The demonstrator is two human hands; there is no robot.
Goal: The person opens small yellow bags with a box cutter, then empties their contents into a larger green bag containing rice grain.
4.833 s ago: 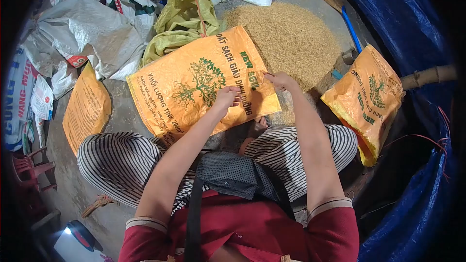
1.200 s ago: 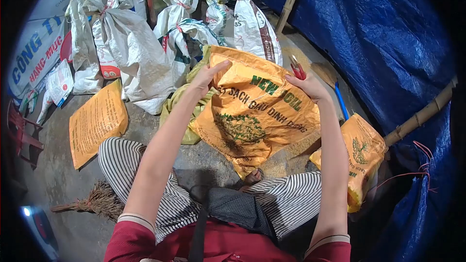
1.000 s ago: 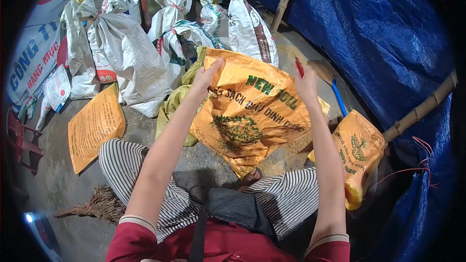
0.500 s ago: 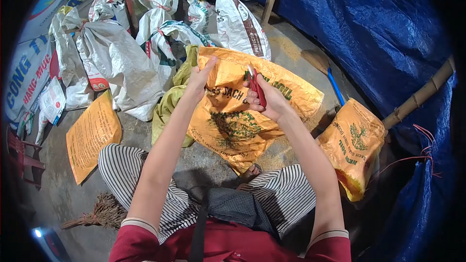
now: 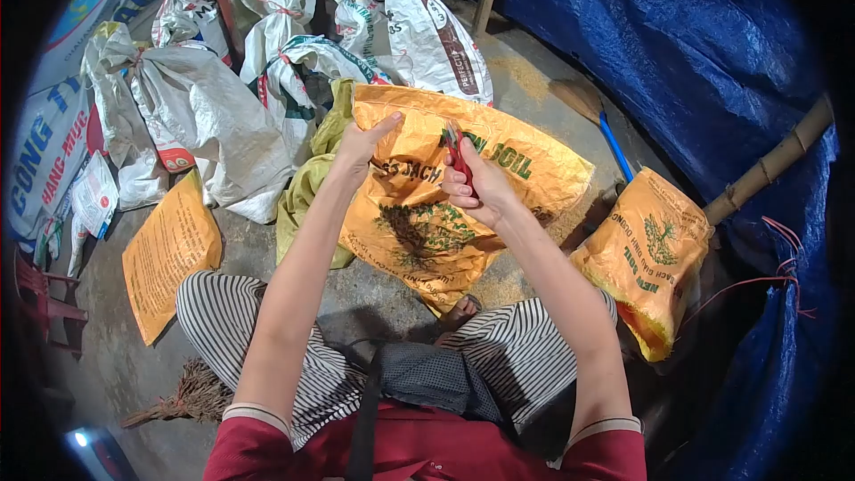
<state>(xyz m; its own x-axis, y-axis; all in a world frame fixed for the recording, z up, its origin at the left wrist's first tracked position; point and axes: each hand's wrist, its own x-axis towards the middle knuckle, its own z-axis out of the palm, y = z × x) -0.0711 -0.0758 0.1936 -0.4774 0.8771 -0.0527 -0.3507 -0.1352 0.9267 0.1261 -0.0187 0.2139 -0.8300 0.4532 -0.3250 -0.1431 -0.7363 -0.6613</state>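
An orange woven sack point(image 5: 525, 147) with dark "NEW SOIL" print and a plant picture is spread in front of me, its lower end reaching down by my foot. My left hand point(image 5: 361, 144) is closed on the sack's upper left part, thumb pointing up along its face. Closed around a pair of red-handled snips point(image 5: 462, 160), my right hand point(image 5: 488, 183) is held over the printed face. The metal tips point up, close to the sack's upper seam. An olive-green cloth or sack point(image 5: 307, 200) lies crumpled beside the left edge.
Tied white sacks point(image 5: 214, 102) stand at the back left. A flat orange sack point(image 5: 171, 254) lies left; an open-mouthed orange sack point(image 5: 648, 249) stands right, by a bamboo pole point(image 5: 770, 165). A blue-handled tool point(image 5: 614, 144), twig broom point(image 5: 189, 395) and blue tarpaulin point(image 5: 695, 62) are nearby.
The view has shifted slightly. My right hand with the snips has moved a little left across the sack, while my left hand keeps its hold.
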